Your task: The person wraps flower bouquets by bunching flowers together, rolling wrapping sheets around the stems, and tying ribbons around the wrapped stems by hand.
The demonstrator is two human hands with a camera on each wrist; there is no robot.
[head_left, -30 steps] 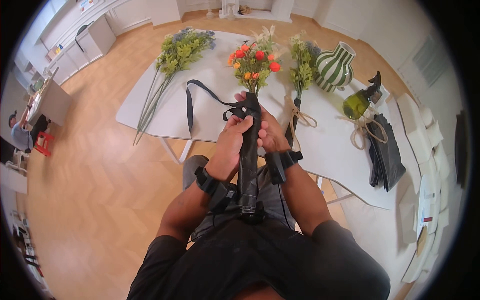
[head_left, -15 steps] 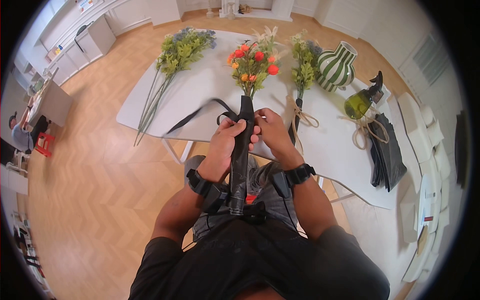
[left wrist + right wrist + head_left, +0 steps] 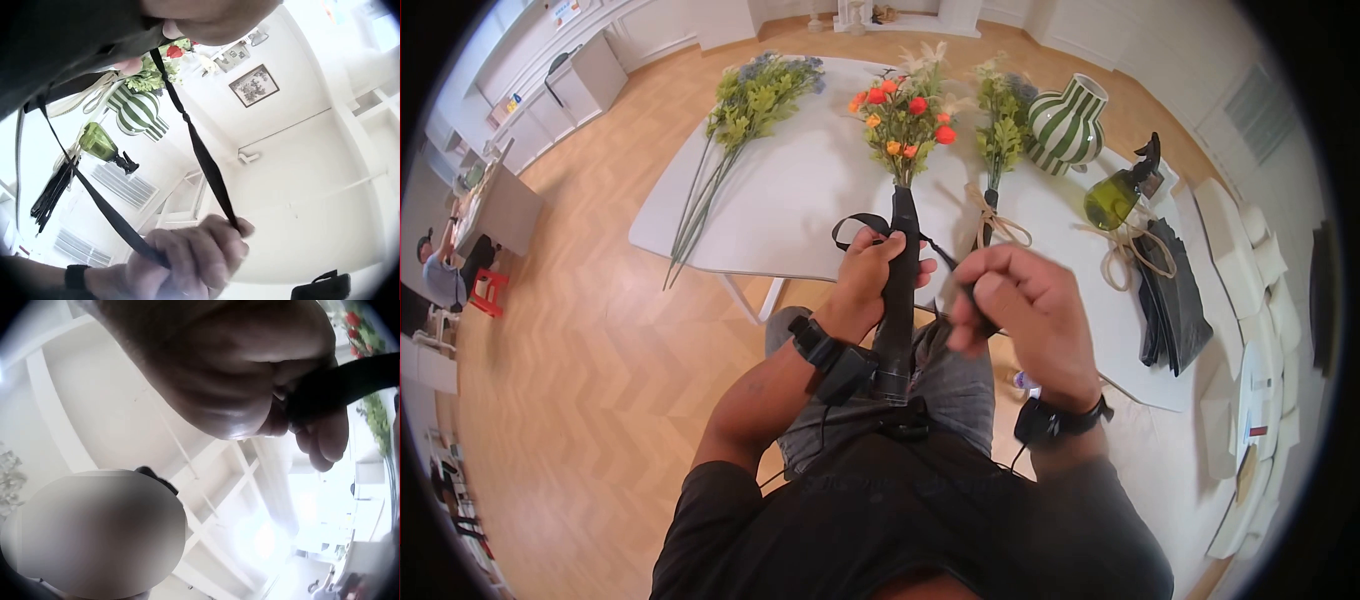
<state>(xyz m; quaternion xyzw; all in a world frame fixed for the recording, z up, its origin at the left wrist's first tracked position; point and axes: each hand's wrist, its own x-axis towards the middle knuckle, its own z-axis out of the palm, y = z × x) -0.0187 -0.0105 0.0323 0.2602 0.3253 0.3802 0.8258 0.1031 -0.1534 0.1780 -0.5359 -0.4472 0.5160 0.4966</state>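
Observation:
My left hand [image 3: 865,280] grips the black-wrapped stems [image 3: 894,340] of a bouquet with red and orange flowers [image 3: 905,118], held upright in front of me. A black ribbon [image 3: 200,150] comes off the wrap near its top, with a loop of it over the left thumb side. To the right of the bouquet, my right hand [image 3: 1040,315] holds the ribbon in curled fingers and is blurred in the head view. In the left wrist view two strands of ribbon run from the wrap to that hand; the right wrist view shows the band entering its fingers.
On the white table [image 3: 790,225] lie loose flower stems [image 3: 755,110] at left. A second bouquet [image 3: 1000,140] tied with twine, a green-striped vase [image 3: 1068,125], a green spray bottle [image 3: 1112,200], more twine [image 3: 1125,262] and folded black sheets [image 3: 1175,310] are at right.
The right hand has left the wrap and moved right and toward me, drawing the ribbon with it. The ribbon's tail no longer lies out to the left. The left hand keeps its grip.

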